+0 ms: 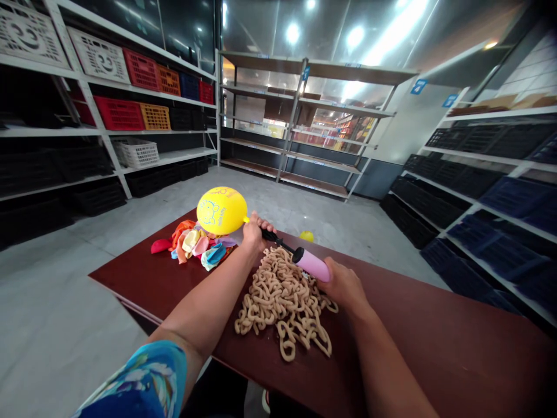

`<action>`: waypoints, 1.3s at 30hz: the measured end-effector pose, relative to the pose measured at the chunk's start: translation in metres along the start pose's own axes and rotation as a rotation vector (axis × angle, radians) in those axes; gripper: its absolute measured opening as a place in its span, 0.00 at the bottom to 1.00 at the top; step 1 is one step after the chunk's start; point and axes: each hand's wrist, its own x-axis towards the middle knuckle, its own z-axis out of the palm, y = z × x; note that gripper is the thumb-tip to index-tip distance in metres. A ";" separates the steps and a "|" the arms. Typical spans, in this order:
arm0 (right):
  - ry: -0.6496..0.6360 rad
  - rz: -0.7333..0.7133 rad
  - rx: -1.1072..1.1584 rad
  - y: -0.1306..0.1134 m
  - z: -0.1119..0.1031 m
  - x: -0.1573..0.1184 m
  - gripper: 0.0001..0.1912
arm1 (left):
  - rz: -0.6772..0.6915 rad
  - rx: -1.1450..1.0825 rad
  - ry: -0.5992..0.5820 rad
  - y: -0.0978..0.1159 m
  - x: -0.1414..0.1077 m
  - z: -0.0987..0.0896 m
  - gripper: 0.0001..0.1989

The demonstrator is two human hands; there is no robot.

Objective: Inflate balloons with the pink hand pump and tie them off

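Note:
A yellow inflated balloon (221, 211) with printed drawings has its neck at my left hand (256, 231). The fingers of that hand are closed around the balloon's neck and the black nozzle end of a hand pump (313, 265). My right hand (343, 284) is wrapped round the pump's pink barrel. Between the two hands the pump's black shaft shows. Below it, a heap of beige, rope-like curled pieces (282, 296) lies on the dark red table (418, 325). Uninflated balloons (191, 241) in several colours are piled left of my left hand.
Another yellow balloon (307, 235) shows just beyond the table's far edge. Shelves with coloured crates (119, 114) stand at the left, a mostly bare rack (291, 116) at the back, and shelves with dark crates (517, 203) at the right.

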 end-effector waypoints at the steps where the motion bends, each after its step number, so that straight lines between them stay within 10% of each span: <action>1: -0.003 0.004 -0.009 0.004 -0.001 -0.001 0.12 | 0.019 -0.009 0.010 0.003 0.003 -0.002 0.24; 17: 0.089 -0.035 -0.044 -0.015 0.008 -0.001 0.15 | -0.051 0.030 -0.072 -0.031 -0.019 0.010 0.23; 30: 0.063 0.029 -0.060 0.019 0.006 0.000 0.12 | 0.069 0.005 0.064 0.010 0.003 0.001 0.24; 39: 0.089 -0.008 -0.041 -0.003 0.008 -0.001 0.14 | -0.010 0.005 0.011 -0.016 -0.009 0.007 0.25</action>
